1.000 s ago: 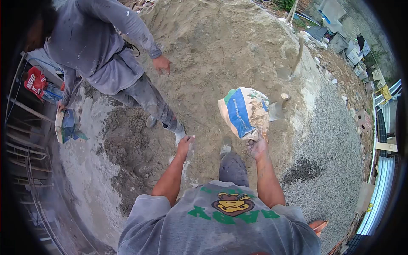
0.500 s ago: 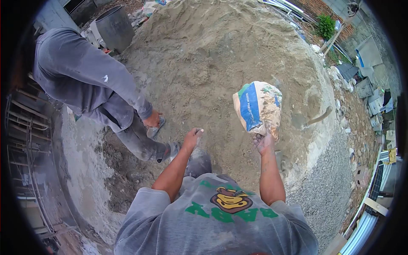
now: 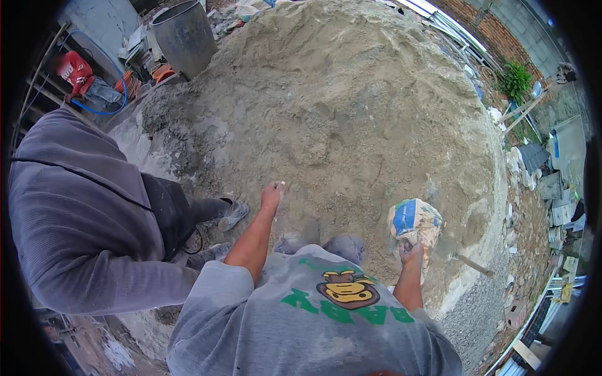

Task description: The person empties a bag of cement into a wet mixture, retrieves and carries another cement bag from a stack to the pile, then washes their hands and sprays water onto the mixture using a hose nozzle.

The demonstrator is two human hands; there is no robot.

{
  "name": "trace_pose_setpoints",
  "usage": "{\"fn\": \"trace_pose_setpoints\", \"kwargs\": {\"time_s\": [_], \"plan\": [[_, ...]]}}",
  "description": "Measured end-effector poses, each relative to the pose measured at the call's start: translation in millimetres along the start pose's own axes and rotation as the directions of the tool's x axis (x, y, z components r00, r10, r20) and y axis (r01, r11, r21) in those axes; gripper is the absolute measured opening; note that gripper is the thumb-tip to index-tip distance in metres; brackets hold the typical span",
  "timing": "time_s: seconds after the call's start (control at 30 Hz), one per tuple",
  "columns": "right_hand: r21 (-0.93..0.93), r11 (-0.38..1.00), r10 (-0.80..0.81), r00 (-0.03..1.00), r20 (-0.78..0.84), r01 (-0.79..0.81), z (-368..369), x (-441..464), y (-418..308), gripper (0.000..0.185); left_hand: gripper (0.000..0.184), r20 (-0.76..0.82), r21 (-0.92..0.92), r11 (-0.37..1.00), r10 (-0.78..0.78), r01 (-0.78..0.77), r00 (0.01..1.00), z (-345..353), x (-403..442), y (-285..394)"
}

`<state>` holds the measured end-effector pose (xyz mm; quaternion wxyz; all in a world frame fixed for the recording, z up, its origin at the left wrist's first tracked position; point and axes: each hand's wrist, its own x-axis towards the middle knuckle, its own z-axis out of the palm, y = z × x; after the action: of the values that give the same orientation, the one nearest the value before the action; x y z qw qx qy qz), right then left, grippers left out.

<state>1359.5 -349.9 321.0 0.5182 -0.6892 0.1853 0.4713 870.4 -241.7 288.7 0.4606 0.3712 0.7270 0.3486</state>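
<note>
My right hand [image 3: 411,249] is closed around the gathered near end of a crumpled paper cement bag [image 3: 421,219]. The bag has a blue printed panel and dusty cream sides, and hangs over the sand at my right. Out in front of my body, my left hand [image 3: 271,195] is held above the sand with its fingers curled in. A small pale spot shows at its fingertips; whether it is a held thing I cannot tell. Below both arms lies the broad sand heap [image 3: 326,135]. A wooden handle [image 3: 475,266] sticks out beside the bag.
Close on my left stands a co-worker in a grey top [image 3: 94,213]. Farther back, a person in red [image 3: 76,72] sits near a blue hose. A grey drum [image 3: 184,41] stands at the upper left. Gravel [image 3: 480,313] and rubble [image 3: 533,250] border the sand on the right.
The bag has moved right and nearer my body, still in my right hand. The co-worker's body now fills more of the left side. The view has shifted, bringing the person in red into sight.
</note>
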Motion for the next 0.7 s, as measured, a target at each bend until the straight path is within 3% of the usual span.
{"fn": "trace_pose_setpoints", "kwargs": {"time_s": [0.03, 0.13, 0.3, 0.33, 0.4, 0.5, 0.7], "plan": [[0.051, 0.999, 0.004, 1.000, -0.026, -0.002, 16.4, 22.8, -1.3, 0.034, 0.027, 0.000, -0.055, 0.998, 0.014, -0.014, 1.000, -8.5, 20.1, 28.5], [-0.041, 0.999, -0.001, 0.999, 0.047, 0.003, 77.5, 14.7, -15.7, 0.033, 0.027, 0.013, -0.209, 0.978, 0.004, -0.002, 1.000, -16.5, 63.8, 59.7], [-0.119, 0.992, 0.045, 0.992, 0.115, -0.031, 201.5, 37.6, -26.5, 0.041, 0.027, -0.052, -0.312, 0.934, -0.199, 0.173, 0.979, -28.9, 139.4, 27.9], [-0.190, 0.982, 0.048, 0.981, 0.188, -0.011, 231.8, 43.5, -34.8, 0.045, 0.027, -0.054, -0.353, 0.914, -0.233, 0.200, 0.971, -33.6, 155.7, 24.8], [-0.175, 0.985, 0.018, 0.992, 0.126, 0.005, 297.8, 53.3, -50.4, 0.046, 0.027, -0.134, -0.327, 0.921, -0.266, 0.211, 0.955, -49.0, 178.2, 38.1], [-0.318, 0.948, 0.018, 0.990, 0.142, 0.028, 393.4, 54.1, -86.7, 0.039, 0.027, -0.215, -0.385, 0.892, -0.337, 0.238, 0.917, -83.8, 226.8, 67.2], [-0.388, 0.904, 0.001, 0.910, 0.415, 0.176, 584.7, 18.4, -131.7, 0.040, 0.028, -0.354, -0.436, 0.883, -0.344, 0.171, 0.870, -141.1, 292.5, 134.7]]}}
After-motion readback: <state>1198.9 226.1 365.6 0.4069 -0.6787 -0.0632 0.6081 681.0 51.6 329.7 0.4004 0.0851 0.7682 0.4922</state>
